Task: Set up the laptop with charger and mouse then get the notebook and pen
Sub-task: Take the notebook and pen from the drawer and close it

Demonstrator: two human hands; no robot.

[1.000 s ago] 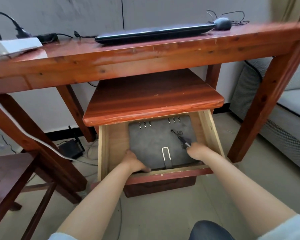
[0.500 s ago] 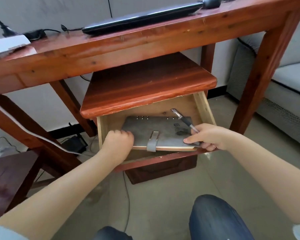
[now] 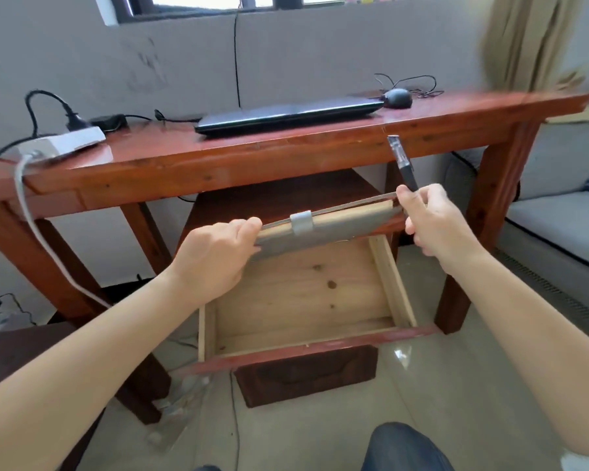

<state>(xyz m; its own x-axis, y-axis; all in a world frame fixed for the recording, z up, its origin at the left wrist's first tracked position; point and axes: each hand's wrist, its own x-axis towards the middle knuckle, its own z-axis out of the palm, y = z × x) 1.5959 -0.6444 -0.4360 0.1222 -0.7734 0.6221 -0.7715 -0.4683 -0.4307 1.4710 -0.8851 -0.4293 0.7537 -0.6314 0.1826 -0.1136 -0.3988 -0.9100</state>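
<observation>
A grey notebook (image 3: pixel 334 229) with a strap clasp is held level in the air above the open wooden drawer (image 3: pixel 306 294). My left hand (image 3: pixel 211 260) grips its left edge. My right hand (image 3: pixel 436 222) grips its right edge and also pinches a dark pen (image 3: pixel 402 161) that sticks up past the desk edge. On the red-brown desk (image 3: pixel 252 151) lies a closed black laptop (image 3: pixel 286 115), with a black mouse (image 3: pixel 398 97) at its right and a charger brick (image 3: pixel 111 122) and cable at its left.
A white power strip (image 3: pixel 62 144) with a plug sits at the desk's left end, its cable hanging down. A low stool (image 3: pixel 279 198) stands under the desk above the drawer. A grey sofa (image 3: pixel 555 226) is at the right, a dark wooden seat (image 3: pixel 14 351) at the left.
Both hands have lifted the notebook and pen out of the drawer and up toward desk height. The drawer now shows its bare wooden bottom. The camera has tilted upward.
</observation>
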